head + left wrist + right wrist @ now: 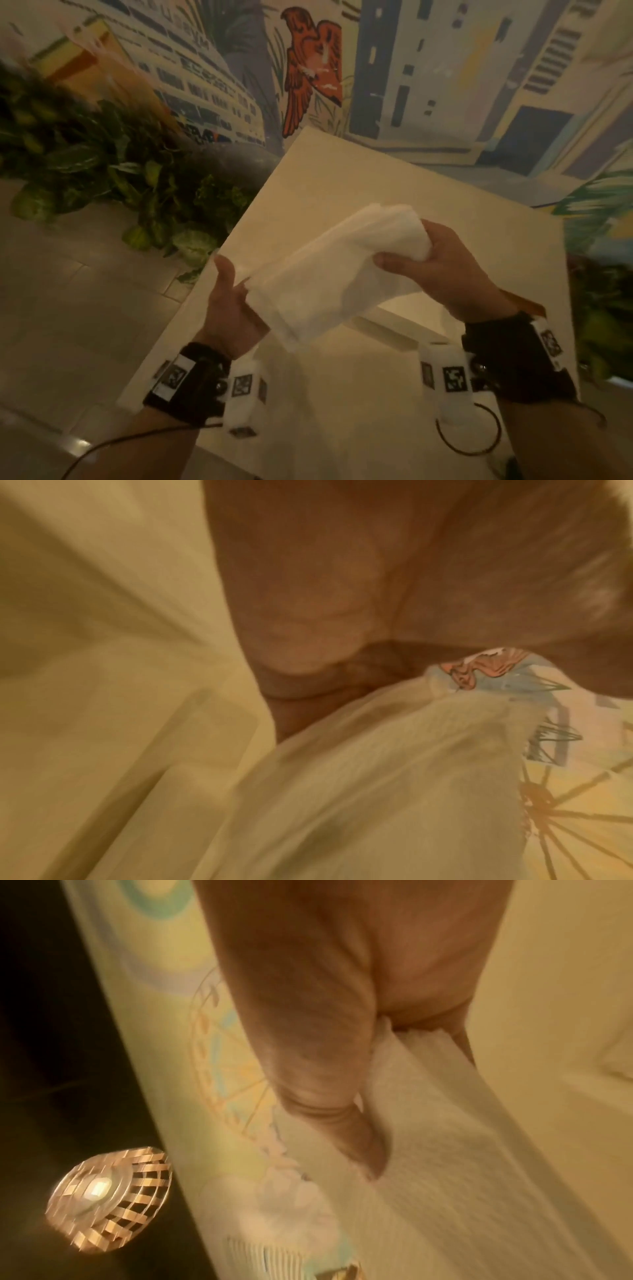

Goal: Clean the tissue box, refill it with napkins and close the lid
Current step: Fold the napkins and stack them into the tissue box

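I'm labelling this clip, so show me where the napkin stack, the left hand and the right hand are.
napkin stack (329, 270): head view, middle of the white stack.
left hand (229, 308): head view, back of the hand gripping the stack's lower end.
right hand (442, 270): head view, back of the hand gripping the upper end.

A cream table (342, 178) with a smooth, bare top stands at an angle against a painted mural (428, 68). The mural shows tall pale buildings with dark windows, palm fronds and an orange bird (311, 65) right behind the table's far corner. Left of the table, a bank of green leafy plants (102, 164) runs along the foot of the mural. Grey floor tiles (68, 291) lie in front of the plants, left of the table. In the right wrist view a woven round lamp (106, 1199) glows against a dark ceiling. The light is warm and dim.
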Action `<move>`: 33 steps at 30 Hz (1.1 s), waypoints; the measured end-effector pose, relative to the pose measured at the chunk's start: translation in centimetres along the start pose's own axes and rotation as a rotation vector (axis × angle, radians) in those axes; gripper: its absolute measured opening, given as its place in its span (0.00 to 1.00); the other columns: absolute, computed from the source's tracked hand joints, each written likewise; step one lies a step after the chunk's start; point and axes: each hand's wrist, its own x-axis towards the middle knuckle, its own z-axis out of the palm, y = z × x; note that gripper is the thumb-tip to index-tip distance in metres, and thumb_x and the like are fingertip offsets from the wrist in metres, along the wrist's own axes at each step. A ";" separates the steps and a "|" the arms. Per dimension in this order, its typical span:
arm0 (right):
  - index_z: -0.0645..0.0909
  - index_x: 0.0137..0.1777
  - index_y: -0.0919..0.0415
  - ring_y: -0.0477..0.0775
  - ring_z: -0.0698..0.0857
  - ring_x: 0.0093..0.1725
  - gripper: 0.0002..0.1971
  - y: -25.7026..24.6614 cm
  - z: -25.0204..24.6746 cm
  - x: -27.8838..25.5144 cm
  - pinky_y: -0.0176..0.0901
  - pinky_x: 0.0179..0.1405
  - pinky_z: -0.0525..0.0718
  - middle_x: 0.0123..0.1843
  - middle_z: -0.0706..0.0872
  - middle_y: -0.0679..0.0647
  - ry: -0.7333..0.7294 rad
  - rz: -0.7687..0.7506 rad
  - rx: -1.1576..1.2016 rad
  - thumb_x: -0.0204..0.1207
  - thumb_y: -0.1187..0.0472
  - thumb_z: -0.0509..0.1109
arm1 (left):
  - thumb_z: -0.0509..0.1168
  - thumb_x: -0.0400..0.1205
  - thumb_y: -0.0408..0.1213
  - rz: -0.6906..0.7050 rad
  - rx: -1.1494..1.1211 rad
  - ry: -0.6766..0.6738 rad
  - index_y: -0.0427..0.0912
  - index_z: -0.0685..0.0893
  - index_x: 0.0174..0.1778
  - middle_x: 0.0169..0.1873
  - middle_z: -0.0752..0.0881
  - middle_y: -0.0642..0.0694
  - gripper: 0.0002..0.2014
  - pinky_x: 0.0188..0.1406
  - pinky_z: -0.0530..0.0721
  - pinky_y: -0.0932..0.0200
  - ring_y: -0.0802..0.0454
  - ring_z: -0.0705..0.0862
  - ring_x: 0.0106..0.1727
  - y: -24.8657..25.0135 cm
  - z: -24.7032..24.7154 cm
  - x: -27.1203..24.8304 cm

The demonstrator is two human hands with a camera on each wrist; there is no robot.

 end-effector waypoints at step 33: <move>0.69 0.72 0.66 0.60 0.79 0.65 0.27 15.6 -4.9 -4.2 0.46 0.57 0.77 0.66 0.79 0.59 0.590 0.627 -0.119 0.77 0.55 0.73 | 0.58 0.85 0.39 -0.105 1.045 0.050 0.43 0.68 0.76 0.68 0.78 0.42 0.21 0.62 0.72 0.57 0.41 0.76 0.70 -6.4 13.4 14.1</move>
